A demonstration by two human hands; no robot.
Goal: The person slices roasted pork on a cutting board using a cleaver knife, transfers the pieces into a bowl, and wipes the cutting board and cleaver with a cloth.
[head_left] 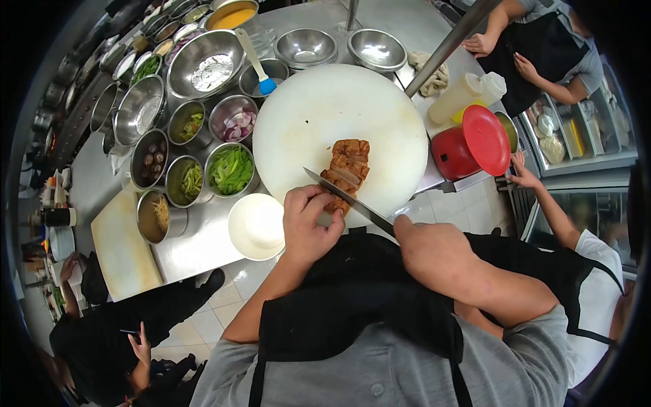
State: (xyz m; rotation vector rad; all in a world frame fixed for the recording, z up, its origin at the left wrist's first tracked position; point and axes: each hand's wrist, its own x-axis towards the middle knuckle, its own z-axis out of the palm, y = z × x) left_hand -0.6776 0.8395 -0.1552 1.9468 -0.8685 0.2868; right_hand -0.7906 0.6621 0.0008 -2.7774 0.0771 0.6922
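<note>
On the round white cutting board [298, 142] lies a browned block of meat [350, 156], which looks like roast pork and is cut across into several thick pieces. My right hand [434, 254] is wrapped round the handle of a kitchen knife [363, 209]. Its blade lies slantwise over the near part of the meat, tip toward the upper left. With curled fingers my left hand [310, 224] grips the near end of the meat, close beside the blade. Part of that end is hidden under the fingers and knife. A white bowl [256, 227] stands just left of my left hand.
Left of the board stand metal containers of sliced greens [230, 169], cut onion [239, 125] and other ingredients. A blue-tipped brush [261, 74] lies across a bowl. Squeeze bottles [458, 98] and a red container [468, 146] are right. Co-workers stand on both sides, one hand [523, 173] near the red container.
</note>
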